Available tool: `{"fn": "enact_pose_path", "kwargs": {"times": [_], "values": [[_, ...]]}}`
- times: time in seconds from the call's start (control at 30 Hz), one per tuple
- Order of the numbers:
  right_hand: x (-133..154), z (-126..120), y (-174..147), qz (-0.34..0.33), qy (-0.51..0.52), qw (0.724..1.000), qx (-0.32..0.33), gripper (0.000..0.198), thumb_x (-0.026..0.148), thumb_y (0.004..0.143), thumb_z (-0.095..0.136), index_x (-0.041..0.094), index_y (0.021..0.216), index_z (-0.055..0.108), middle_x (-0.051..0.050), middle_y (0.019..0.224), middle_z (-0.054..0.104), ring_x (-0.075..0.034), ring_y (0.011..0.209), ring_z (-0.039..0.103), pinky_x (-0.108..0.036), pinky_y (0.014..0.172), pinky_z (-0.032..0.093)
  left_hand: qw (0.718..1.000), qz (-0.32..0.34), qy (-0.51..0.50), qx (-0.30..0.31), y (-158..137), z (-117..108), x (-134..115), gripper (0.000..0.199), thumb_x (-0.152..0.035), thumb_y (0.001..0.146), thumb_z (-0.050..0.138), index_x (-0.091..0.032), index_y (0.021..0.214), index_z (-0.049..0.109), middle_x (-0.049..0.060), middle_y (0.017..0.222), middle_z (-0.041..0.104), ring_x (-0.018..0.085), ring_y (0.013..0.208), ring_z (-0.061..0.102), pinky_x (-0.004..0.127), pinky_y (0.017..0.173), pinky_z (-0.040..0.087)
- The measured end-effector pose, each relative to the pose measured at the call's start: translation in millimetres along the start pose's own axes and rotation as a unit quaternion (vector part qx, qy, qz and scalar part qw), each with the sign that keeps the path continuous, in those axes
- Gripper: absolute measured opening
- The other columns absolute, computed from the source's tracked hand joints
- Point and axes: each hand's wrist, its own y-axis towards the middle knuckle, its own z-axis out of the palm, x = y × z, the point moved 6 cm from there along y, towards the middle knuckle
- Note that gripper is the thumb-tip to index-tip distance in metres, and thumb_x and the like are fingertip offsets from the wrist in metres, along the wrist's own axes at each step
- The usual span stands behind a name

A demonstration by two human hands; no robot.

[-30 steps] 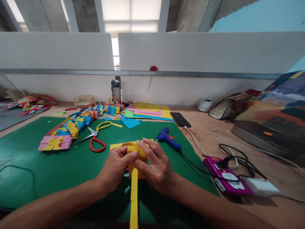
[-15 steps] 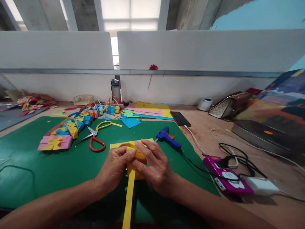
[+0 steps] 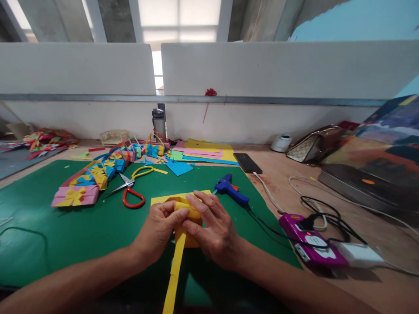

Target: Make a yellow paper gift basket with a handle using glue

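A small yellow paper box (image 3: 193, 240) is held between my two hands over the green mat (image 3: 98, 244). My left hand (image 3: 160, 226) pinches the end of a long yellow paper strip (image 3: 176, 266) against the near rim, thumb on top. The strip hangs down toward me past the mat's front edge. My right hand (image 3: 216, 226) wraps the box's right side, fingers over the top and thumb at the front. Behind the box lies a flat piece of yellow paper (image 3: 160, 199). My fingers hide much of the box.
Left of my hands lie open scissors (image 3: 129, 186) and a row of paper baskets (image 3: 98, 174). A blue glue gun (image 3: 231, 188) rests at right, its cord running to a purple power strip (image 3: 314, 242). Coloured paper sheets (image 3: 209, 150), a phone (image 3: 248, 162) and a bottle (image 3: 159, 124) stand farther back.
The hanging lower end of the yellow strip has swung slightly to the left. Both hands keep their hold on the box, with only a slight shift of the left thumb.
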Motion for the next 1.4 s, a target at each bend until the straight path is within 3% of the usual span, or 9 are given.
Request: {"fn": "enact_pose_path", "kwargs": {"times": [0.13, 0.3, 0.5, 0.8, 1.0, 1.13, 1.2, 1.4], "values": [[2, 2, -1, -0.003, -0.001, 1.0, 0.006, 0.018, 0.014, 0.085, 0.048, 0.019, 0.087, 0.065, -0.015, 0.118, 0.057, -0.028, 0.117, 0.046, -0.051, 0.091, 0.042, 1.0, -0.011, -0.022, -0.001, 1, -1, 3, 0.024, -0.032, 0.064, 0.076, -0.011, 0.07, 0.064, 0.001, 0.068, 0.061, 0.011, 0.064, 0.054, 0.022, 0.062, 0.042], [-7, 1, 1, 0.008, -0.002, 1.0, -0.005, 0.019, 0.013, 0.085, 0.048, 0.019, 0.093, 0.064, -0.016, 0.116, 0.057, -0.027, 0.116, 0.047, -0.048, 0.088, 0.046, 0.991, -0.048, -0.118, 0.049, 1, 8, 3, 0.033, -0.045, 0.079, 0.06, -0.013, 0.086, 0.066, 0.004, 0.07, 0.065, 0.013, 0.06, 0.058, 0.023, 0.06, 0.045], [-19, 0, 2, 0.027, 0.001, 1.0, -0.013, 0.015, 0.013, 0.084, 0.053, 0.017, 0.093, 0.065, -0.018, 0.111, 0.058, -0.026, 0.108, 0.052, -0.046, 0.086, 0.048, 0.981, -0.072, -0.165, 0.073, 0, 12, 7, 0.018, -0.03, 0.076, 0.066, -0.014, 0.085, 0.068, 0.005, 0.077, 0.068, 0.015, 0.068, 0.063, 0.023, 0.068, 0.048], [-10, 6, -1, 0.002, 0.037, 0.999, 0.013, 0.021, 0.011, 0.085, 0.047, 0.019, 0.096, 0.064, -0.015, 0.111, 0.058, -0.028, 0.115, 0.049, -0.048, 0.09, 0.047, 0.986, -0.081, -0.142, 0.035, 5, 5, 10, 0.014, -0.024, 0.072, 0.071, -0.012, 0.076, 0.065, 0.0, 0.067, 0.062, 0.009, 0.06, 0.058, 0.019, 0.063, 0.046], [-15, 7, -2, 0.072, 0.083, 0.994, 0.006, 0.02, 0.014, 0.085, 0.051, 0.018, 0.101, 0.063, -0.018, 0.124, 0.05, -0.027, 0.117, 0.047, -0.048, 0.091, 0.046, 0.988, -0.041, -0.15, 0.007, 7, -1, 1, 0.02, -0.029, 0.07, 0.072, -0.014, 0.08, 0.064, 0.001, 0.073, 0.065, 0.011, 0.063, 0.06, 0.021, 0.063, 0.049], [-19, 14, -5, 0.1, 0.157, 0.982, 0.033, 0.022, 0.015, 0.087, 0.05, 0.017, 0.105, 0.062, -0.012, 0.096, 0.063, -0.019, 0.086, 0.061, -0.033, 0.07, 0.053, 0.99, -0.028, -0.137, -0.008, 9, -4, -4, 0.025, -0.032, 0.07, 0.073, -0.015, 0.085, 0.063, 0.001, 0.073, 0.065, 0.011, 0.061, 0.061, 0.022, 0.063, 0.05], [-19, 15, -6, 0.104, 0.171, 0.979, 0.037, 0.021, 0.015, 0.087, 0.05, 0.016, 0.104, 0.063, -0.007, 0.077, 0.063, -0.015, 0.068, 0.059, -0.027, 0.06, 0.051, 0.991, -0.026, -0.129, -0.016, 9, -6, -5, 0.027, -0.034, 0.068, 0.073, -0.015, 0.084, 0.062, 0.0, 0.071, 0.065, 0.011, 0.059, 0.06, 0.023, 0.062, 0.05], [-20, 13, -7, 0.111, 0.184, 0.976, 0.027, 0.017, 0.013, 0.086, 0.05, 0.015, 0.095, 0.064, -0.003, 0.067, 0.062, -0.013, 0.06, 0.057, -0.023, 0.055, 0.046, 0.996, -0.033, -0.087, -0.019, 13, -12, 3, 0.03, -0.039, 0.071, 0.07, -0.015, 0.087, 0.064, -0.003, 0.061, 0.057, 0.008, 0.05, 0.051, 0.022, 0.056, 0.047]]}}
